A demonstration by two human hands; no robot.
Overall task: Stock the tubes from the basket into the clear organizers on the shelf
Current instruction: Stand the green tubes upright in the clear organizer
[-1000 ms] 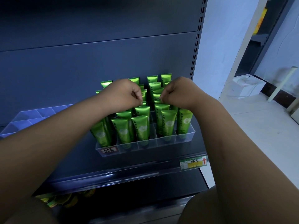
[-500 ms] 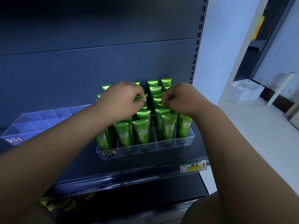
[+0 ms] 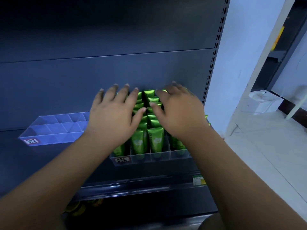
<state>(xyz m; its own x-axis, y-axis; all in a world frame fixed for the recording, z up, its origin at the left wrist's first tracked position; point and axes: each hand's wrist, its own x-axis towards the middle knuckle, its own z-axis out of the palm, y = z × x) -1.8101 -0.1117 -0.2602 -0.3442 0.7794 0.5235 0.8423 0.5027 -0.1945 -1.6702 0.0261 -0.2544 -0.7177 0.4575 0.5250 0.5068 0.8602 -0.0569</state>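
while left hand [image 3: 114, 117] and right hand [image 3: 181, 113] spread wide, holding nothing, glossy green tubes [image 3: 156, 140] stand packed in clear organizer [image 3: 179, 155]

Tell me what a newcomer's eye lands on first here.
The bright green tubes packed upright in the clear organizer at the right end of the dark shelf stand out first. The left hand and right hand spread open-fingered over their tops. A second clear organizer sits further left.

Your left hand [image 3: 114, 117] and right hand [image 3: 181, 113] were spread flat over the green tubes [image 3: 156, 140] in the clear organizer [image 3: 159, 157], holding nothing.
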